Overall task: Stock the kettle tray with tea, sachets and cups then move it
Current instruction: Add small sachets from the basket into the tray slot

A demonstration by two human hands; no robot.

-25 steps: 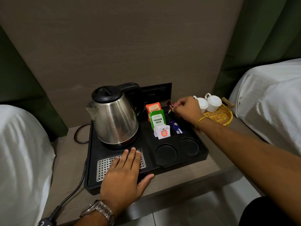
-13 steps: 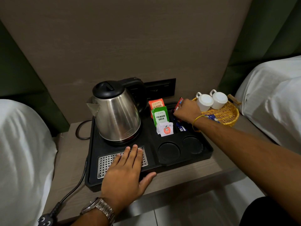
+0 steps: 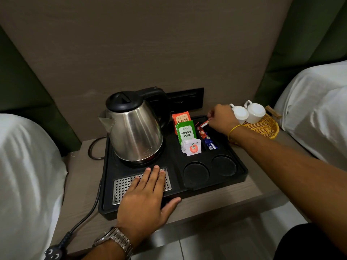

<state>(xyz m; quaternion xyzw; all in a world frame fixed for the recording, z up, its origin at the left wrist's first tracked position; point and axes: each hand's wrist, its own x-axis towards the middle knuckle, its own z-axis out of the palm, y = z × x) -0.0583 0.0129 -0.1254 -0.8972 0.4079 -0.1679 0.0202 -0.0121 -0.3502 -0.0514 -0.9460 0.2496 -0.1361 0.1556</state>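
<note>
A black kettle tray (image 3: 242,178) sits on a bedside shelf with a steel kettle (image 3: 135,128) on its left half. My left hand (image 3: 144,196) lies flat on the tray's metal grille and front rim. My right hand (image 3: 222,117) hovers over the back right compartment, fingers pinched at the end of a tilted red sachet (image 3: 203,124). An orange tea packet (image 3: 181,118), a green tea packet (image 3: 185,132), white sachets (image 3: 192,147) and blue sachets (image 3: 210,143) stand in the compartments. Both round cup recesses (image 3: 196,173) are bare. Two white cups (image 3: 239,113) rest in a wicker basket (image 3: 262,126).
White pillows (image 3: 28,166) flank the shelf on both sides. The kettle's black cord (image 3: 88,214) runs off the shelf's front left corner to a plug. A black switch panel (image 3: 185,98) is on the wall behind the tray. The shelf's front edge is just below the tray.
My right hand came from the basket with red sachets and lowered them into the back right compartment. The left hand stayed flat on the tray.
</note>
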